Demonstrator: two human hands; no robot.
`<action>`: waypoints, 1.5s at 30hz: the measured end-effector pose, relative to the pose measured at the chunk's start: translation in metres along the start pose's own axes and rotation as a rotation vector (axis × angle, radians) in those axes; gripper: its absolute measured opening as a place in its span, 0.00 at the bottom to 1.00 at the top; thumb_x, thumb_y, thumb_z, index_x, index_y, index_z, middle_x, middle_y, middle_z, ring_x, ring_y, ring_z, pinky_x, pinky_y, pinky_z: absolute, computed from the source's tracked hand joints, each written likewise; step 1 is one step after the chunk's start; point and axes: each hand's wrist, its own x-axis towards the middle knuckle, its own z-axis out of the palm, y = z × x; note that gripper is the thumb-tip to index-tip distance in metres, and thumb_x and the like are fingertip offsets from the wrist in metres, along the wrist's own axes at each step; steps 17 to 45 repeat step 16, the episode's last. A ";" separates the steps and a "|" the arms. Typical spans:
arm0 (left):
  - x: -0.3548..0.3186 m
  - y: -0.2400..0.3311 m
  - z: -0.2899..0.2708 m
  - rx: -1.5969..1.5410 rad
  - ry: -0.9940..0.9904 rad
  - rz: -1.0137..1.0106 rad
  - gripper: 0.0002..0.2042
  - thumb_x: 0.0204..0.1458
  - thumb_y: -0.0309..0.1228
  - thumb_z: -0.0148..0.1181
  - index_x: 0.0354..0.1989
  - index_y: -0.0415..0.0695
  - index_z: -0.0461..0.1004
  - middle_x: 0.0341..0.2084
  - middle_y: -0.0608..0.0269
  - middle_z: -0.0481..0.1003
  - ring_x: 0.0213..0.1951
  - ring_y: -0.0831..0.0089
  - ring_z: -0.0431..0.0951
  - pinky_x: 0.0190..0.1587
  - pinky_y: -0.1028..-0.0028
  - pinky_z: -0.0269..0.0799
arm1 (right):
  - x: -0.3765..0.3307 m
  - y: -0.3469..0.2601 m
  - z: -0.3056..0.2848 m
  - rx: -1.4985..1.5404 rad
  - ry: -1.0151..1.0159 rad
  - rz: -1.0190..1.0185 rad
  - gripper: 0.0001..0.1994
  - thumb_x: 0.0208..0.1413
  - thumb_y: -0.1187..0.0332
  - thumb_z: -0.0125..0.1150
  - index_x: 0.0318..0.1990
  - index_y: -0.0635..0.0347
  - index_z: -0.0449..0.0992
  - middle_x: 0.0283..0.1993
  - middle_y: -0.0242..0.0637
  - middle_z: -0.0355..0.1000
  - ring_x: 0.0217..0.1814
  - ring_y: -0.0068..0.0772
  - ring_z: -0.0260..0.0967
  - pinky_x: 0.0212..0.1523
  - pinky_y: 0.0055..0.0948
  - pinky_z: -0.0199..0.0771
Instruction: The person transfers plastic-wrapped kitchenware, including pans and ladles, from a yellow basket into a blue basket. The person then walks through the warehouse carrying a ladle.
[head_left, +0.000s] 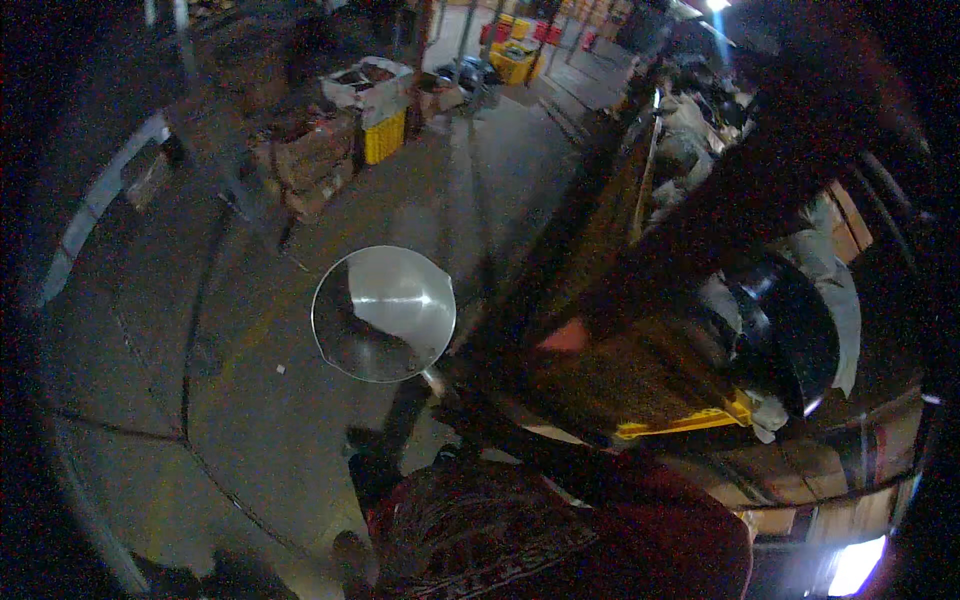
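Observation:
A round metal saucepan (395,312) with a small pouring lip hangs in front of my body, its shiny inside facing up. Part of its inside is bright, part dark. The short handle (432,380) points toward me and to the right. My right hand (458,402) is closed round the handle, mostly lost in shadow, with a dark forearm running back to the right. I cannot make out my left hand.
Right of me, a large bin (640,370) with a yellow edge stands beside a black rounded object (785,330) and grey wrapping. Ahead left are a cardboard box (310,165), a yellow crate (385,137) and a white-topped container (368,82). Concrete floor (250,300) lies left.

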 end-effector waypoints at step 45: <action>0.264 -0.069 -0.343 1.005 -0.107 0.267 0.27 0.62 0.52 0.50 0.52 0.38 0.71 0.43 0.52 0.77 0.40 0.62 0.81 0.39 0.61 0.79 | 0.023 -0.029 0.034 0.660 0.884 0.069 0.18 0.66 0.55 0.54 0.58 0.51 0.71 0.32 0.29 0.72 0.22 0.24 0.68 0.19 0.31 0.68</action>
